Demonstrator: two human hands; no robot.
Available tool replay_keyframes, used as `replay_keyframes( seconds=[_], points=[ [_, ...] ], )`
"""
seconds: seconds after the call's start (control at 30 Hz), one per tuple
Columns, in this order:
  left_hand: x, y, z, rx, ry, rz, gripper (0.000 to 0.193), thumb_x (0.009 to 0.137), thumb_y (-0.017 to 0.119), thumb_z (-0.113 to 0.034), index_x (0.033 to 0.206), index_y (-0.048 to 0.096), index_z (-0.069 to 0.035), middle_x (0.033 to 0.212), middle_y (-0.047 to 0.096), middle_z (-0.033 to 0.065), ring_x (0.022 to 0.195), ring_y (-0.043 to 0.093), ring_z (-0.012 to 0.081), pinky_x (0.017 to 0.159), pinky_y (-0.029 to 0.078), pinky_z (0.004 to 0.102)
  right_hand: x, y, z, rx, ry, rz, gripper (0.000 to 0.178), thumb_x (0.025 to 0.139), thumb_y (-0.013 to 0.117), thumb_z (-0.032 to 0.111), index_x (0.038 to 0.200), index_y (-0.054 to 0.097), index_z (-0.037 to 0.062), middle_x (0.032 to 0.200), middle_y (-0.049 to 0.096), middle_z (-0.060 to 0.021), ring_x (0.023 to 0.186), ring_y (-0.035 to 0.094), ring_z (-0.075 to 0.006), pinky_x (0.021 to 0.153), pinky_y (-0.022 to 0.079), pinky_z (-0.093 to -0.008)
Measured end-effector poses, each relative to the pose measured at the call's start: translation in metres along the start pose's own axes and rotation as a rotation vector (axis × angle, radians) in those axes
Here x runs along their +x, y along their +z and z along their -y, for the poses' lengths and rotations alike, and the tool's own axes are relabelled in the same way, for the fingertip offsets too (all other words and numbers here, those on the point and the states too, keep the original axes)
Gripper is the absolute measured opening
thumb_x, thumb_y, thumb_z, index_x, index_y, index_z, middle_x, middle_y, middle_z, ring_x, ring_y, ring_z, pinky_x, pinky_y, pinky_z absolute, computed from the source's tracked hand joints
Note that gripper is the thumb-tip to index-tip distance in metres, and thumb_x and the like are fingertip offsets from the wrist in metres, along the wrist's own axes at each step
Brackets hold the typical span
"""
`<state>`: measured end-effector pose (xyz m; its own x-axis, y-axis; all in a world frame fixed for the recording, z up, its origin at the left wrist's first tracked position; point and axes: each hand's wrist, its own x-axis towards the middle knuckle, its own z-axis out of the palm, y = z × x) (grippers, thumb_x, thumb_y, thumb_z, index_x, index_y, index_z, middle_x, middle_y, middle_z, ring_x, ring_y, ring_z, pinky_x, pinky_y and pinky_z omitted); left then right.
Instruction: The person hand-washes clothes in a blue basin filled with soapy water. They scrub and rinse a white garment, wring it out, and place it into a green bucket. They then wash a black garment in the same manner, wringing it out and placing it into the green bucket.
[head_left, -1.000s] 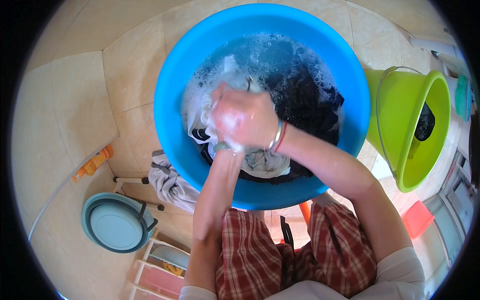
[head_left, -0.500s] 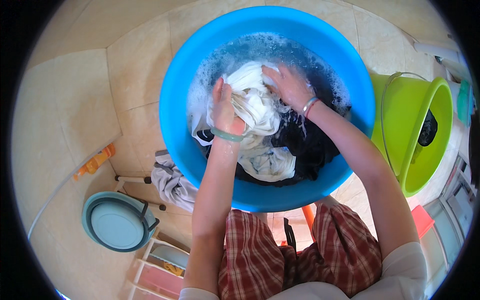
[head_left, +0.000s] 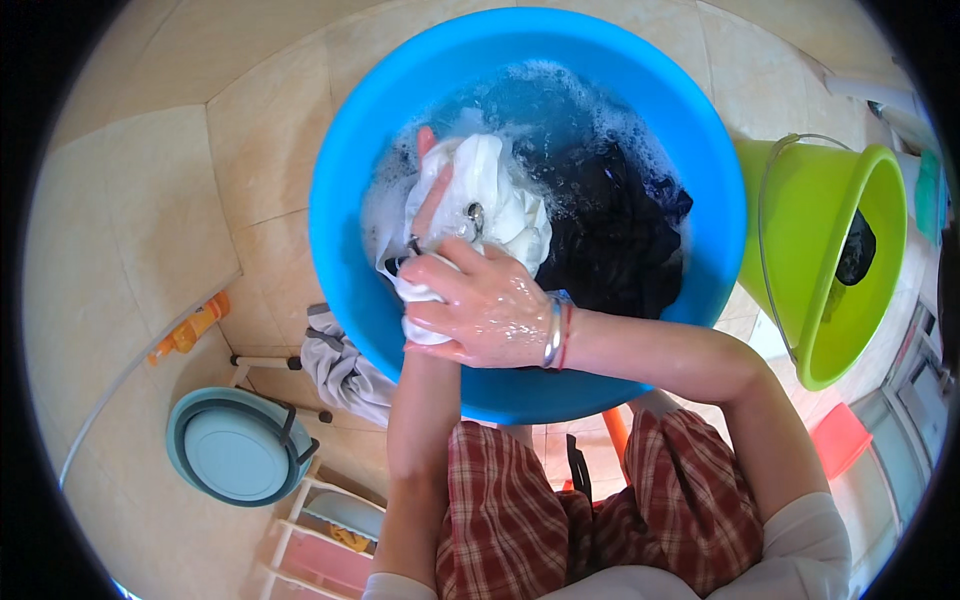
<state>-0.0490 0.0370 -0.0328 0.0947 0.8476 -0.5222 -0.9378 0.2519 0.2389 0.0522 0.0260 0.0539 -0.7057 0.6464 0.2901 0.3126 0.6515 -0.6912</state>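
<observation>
A wet white garment (head_left: pixel 480 180) is bunched up above the soapy water in a big blue basin (head_left: pixel 725 270). My left hand (head_left: pixel 432 205) is among its folds, with two fingers showing on the far left side and the rest covered by cloth and my other hand. Crossing over to the left, my right hand (head_left: pixel 485 305) closes its fingers on a wad of the same fabric above my left wrist. Dark wet clothes (head_left: pixel 620 240) lie in the basin's right half. A small shiny round piece (head_left: pixel 475 212) shows on the white cloth.
A lime green bucket (head_left: pixel 800 240) with a dark thing inside leans at the right. Grey cloth (head_left: pixel 345 365) hangs on a white rack at the left, near a grey-blue folding basin (head_left: pixel 237 450). An orange bottle (head_left: pixel 190 328) lies by the left wall.
My right hand has moved from the far side of the white garment to near my left wrist, gripping cloth there. The garment has shifted slightly left, uncovering more dark clothes.
</observation>
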Motion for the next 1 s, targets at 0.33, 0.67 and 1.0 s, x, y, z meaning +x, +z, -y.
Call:
replay_keyframes(
  seconds=[0.33, 0.67, 1.0],
  points=[
    [-0.006, -0.005, 0.014, -0.084, 0.106, -0.268, 0.036, 0.099, 0.055, -0.039, 0.121, 0.059, -0.011, 0.109, 0.066, 0.0073, 0.102, 0.062, 0.0206, 0.088, 0.052, 0.0331, 0.026, 0.01, -0.023, -0.054, -0.047, -0.262, 0.016, 0.066, 0.071, 0.019, 0.068, 0.056, 0.0188, 0.07, 0.048, 0.0013, 0.059, 0.055, -0.0147, 0.043, 0.043, -0.0274],
    [-0.012, 0.023, 0.008, 0.128, 0.06, -0.353, 0.04, 0.101, 0.047, -0.033, 0.128, 0.054, -0.005, 0.124, 0.061, 0.0106, 0.112, 0.061, 0.0232, 0.094, 0.052, 0.0385, -0.016, -0.013, -0.152, -0.216, 0.7, 0.093, 0.024, 0.094, 0.055, 0.03, 0.104, 0.063, 0.0104, 0.105, 0.067, -0.0188, 0.091, 0.067, -0.0381, 0.076, 0.054, -0.0483],
    [0.008, -0.009, 0.004, 0.216, 0.167, -0.328, 0.045, 0.104, 0.038, -0.009, 0.148, 0.038, -0.017, 0.144, 0.047, 0.011, 0.129, 0.049, 0.0287, 0.108, 0.043, 0.0464, -0.045, 0.002, -0.17, -0.38, 0.429, 0.245, 0.044, 0.092, 0.059, 0.031, 0.136, 0.052, 0.0273, 0.134, 0.053, -0.0152, 0.113, 0.056, -0.0394, 0.09, 0.05, -0.0492]
  ],
)
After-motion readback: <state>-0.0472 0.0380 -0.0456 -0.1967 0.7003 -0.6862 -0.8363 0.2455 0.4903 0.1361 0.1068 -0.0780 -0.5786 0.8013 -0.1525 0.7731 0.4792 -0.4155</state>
